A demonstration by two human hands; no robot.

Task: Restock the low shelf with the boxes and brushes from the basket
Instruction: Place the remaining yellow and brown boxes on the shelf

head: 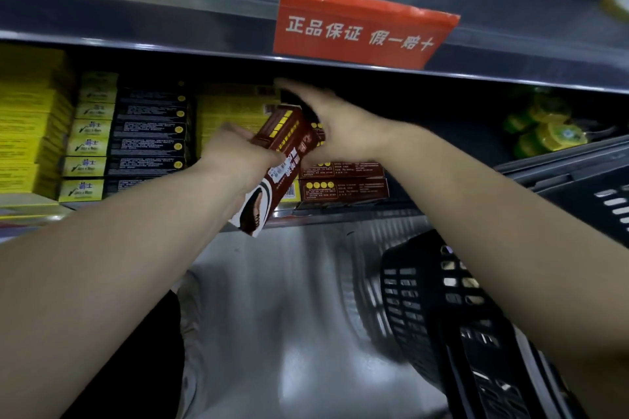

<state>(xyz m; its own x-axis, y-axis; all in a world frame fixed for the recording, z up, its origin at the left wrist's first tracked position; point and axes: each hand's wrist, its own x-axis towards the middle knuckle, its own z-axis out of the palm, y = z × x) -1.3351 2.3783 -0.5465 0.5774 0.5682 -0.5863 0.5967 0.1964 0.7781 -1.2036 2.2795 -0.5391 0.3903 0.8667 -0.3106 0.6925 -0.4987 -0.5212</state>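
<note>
My left hand (238,153) grips a dark red box (277,160) with a white end that shows a head of dark hair. The box is tilted, its far end pointing into the low shelf (340,213). My right hand (326,126) reaches over the box into the shelf, fingers stretched flat toward the back. Below it lie stacked dark red boxes (343,187) of the same kind. The black plastic basket (442,303) stands on the floor at lower right; what it holds is hidden.
Stacks of yellow boxes (27,119) and yellow-and-black boxes (129,146) fill the shelf's left side. Green and yellow round tins (544,133) sit at its right. A red sign (360,27) hangs on the upper shelf's edge. A second black basket (585,177) stands at right.
</note>
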